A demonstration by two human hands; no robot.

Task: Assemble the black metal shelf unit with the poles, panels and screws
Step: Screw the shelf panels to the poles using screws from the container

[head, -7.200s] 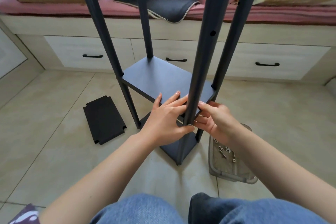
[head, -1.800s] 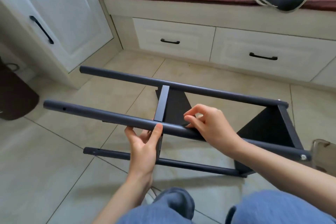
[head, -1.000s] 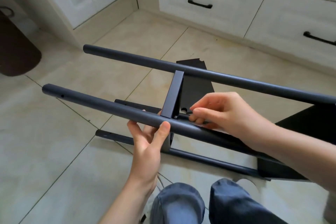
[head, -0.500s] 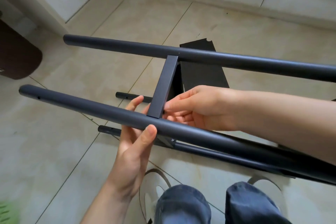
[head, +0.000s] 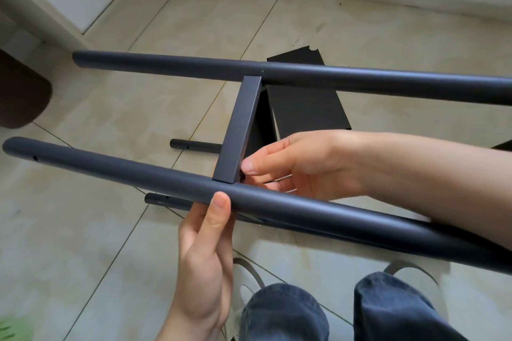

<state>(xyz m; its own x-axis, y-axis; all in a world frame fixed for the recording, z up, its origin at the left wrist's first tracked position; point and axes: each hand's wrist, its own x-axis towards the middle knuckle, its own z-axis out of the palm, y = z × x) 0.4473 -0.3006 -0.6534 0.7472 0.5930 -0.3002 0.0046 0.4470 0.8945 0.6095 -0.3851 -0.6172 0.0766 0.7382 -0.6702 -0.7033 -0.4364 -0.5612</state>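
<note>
The black metal shelf unit (head: 277,147), lying sideways on the tiled floor, is being steadied at six o'clock by the left hand (head: 205,260) wrapped around its near round pole (head: 138,174), while something small, presumably a screw, is being pinched at the panel edge (head: 238,130) by the right hand (head: 302,166), best kept square to the hole.

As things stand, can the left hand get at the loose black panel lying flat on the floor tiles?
Probably not without letting go. The left hand grips the near pole from beneath, and the loose black panel lies beyond both that pole and the far pole, partly behind the upright fitted panel.
</note>
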